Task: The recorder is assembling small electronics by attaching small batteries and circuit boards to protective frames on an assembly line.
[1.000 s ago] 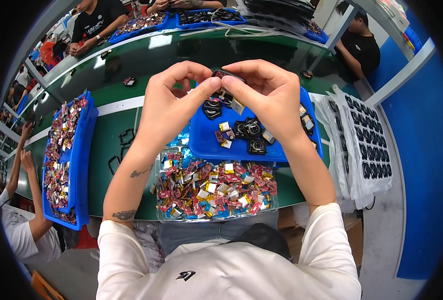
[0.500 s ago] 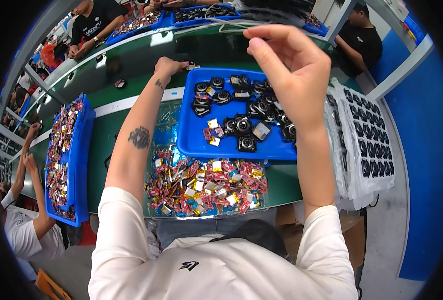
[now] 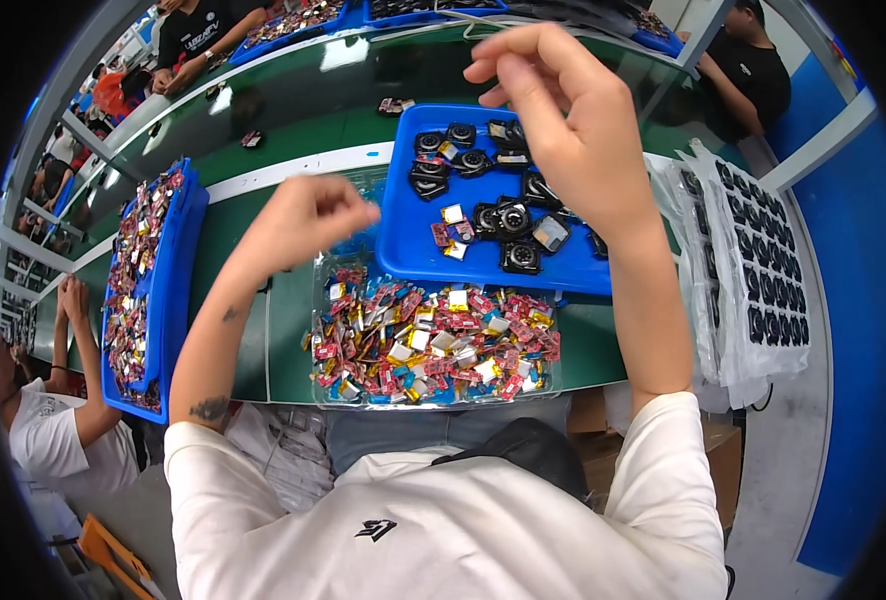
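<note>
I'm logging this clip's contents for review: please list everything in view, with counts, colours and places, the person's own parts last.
table: one, green, across the middle
tray: one, blue, centre
casings: over ten, black, in the tray
clear tray: one, transparent, nearest the body
boards: dozens, red with white and yellow cells, in the clear tray
bin: at least one, blue, left, holding similar boards
sheets: several, white with black parts, right
loose pieces: at least two, reddish and dark, far side
co-workers: at least three, black or white tops, far side and left
shirt: one, white, bottom
left hand: one, bare, by the tray's left edge
right hand: one, bare, above the tray
</note>
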Tool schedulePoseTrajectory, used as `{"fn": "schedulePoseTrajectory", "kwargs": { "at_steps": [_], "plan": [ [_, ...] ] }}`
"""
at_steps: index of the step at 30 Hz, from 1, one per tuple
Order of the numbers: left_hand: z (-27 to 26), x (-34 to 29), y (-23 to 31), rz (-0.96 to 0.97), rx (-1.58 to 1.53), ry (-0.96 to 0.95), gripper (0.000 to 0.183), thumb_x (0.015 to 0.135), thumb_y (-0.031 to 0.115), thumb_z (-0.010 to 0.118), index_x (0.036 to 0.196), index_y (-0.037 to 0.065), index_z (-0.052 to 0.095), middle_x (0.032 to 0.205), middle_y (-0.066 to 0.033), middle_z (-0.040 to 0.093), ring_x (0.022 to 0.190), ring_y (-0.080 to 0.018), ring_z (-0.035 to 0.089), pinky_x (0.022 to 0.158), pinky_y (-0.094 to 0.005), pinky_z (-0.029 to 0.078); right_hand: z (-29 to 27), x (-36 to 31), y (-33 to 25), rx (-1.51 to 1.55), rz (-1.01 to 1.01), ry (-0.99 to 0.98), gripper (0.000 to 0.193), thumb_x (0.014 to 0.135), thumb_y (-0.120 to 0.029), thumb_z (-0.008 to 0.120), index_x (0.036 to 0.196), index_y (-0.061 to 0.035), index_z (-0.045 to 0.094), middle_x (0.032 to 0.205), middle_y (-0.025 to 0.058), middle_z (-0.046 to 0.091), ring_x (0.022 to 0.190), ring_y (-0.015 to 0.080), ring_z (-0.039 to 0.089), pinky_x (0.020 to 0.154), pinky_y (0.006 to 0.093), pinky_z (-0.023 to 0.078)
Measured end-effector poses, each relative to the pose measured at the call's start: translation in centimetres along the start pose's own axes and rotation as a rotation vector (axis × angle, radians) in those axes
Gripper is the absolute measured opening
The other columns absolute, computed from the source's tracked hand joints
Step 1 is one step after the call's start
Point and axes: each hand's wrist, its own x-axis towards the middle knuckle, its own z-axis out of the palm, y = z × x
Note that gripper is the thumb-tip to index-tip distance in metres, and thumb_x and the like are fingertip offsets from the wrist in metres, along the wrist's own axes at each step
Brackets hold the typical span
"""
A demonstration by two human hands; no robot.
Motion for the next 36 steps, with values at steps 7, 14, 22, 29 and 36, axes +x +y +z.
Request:
{"fn": "schedulePoseTrajectory", "kwargs": {
  "at_steps": [7,14,22,29,36],
  "plan": [
    [1.8,-4.7,1.6,0.033,0.177,-0.181,0.019,0.069,0.014,0.078,0.079,0.001,0.068,0.062,-0.0017,0.061,0.059,-0.0099,0.055,0.055,-0.0247,0.04,1.9,-0.8,-0.4,-0.09,0.017,-0.255,0.018,0.084,-0.009,0.063,0.1,-0.0005,0.063,0.087,0.0069,0.068,0.08,0.012,0.065,0.072,0.0255,0.051],
    [-0.2,-3.9,3.6,0.102,-0.459,-0.075,0.021,0.074,0.008,0.075,0.09,0.001,0.063,0.082,0.0023,0.061,0.074,-0.0053,0.055,0.068,-0.0203,0.045,2.2,-1.5,-2.1,-0.109,-0.09,-0.551,0.026,0.071,-0.02,0.077,0.083,-0.0013,0.064,0.076,0.0079,0.064,0.069,0.018,0.064,0.064,0.0286,0.05],
    [-0.6,-0.7,9.1,0.308,-0.772,0.135,0.024,0.086,0.009,0.064,0.107,-0.003,0.059,0.088,-0.0044,0.063,0.081,-0.0073,0.058,0.073,-0.0198,0.046,1.6,-1.2,-2.6,-0.107,-0.221,-0.169,0.017,0.076,-0.013,0.072,0.077,-0.0011,0.06,0.072,0.0078,0.062,0.065,0.0169,0.061,0.059,0.0277,0.048],
    [-1.9,-1.3,9.0,0.439,-0.585,0.056,0.017,0.091,0.011,0.057,0.1,-0.003,0.062,0.091,-0.0021,0.062,0.08,-0.0052,0.053,0.071,-0.0202,0.042,0.2,-0.9,-2.5,0.399,0.159,-0.339,0.013,0.086,-0.011,0.065,0.082,0.0011,0.062,0.074,0.0034,0.065,0.069,0.0077,0.06,0.064,0.0236,0.048],
    [-3.2,-0.7,7.3,0.518,-0.344,0.17,0.012,0.085,0.014,0.063,0.086,0.002,0.066,0.082,0.0001,0.064,0.072,-0.004,0.052,0.061,-0.0197,0.038,1.2,-0.7,-1.8,0.329,0.098,-0.332,0.012,0.085,-0.009,0.066,0.084,0.0018,0.062,0.074,0.0047,0.065,0.068,0.0084,0.06,0.064,0.0237,0.048]
  ]
}}
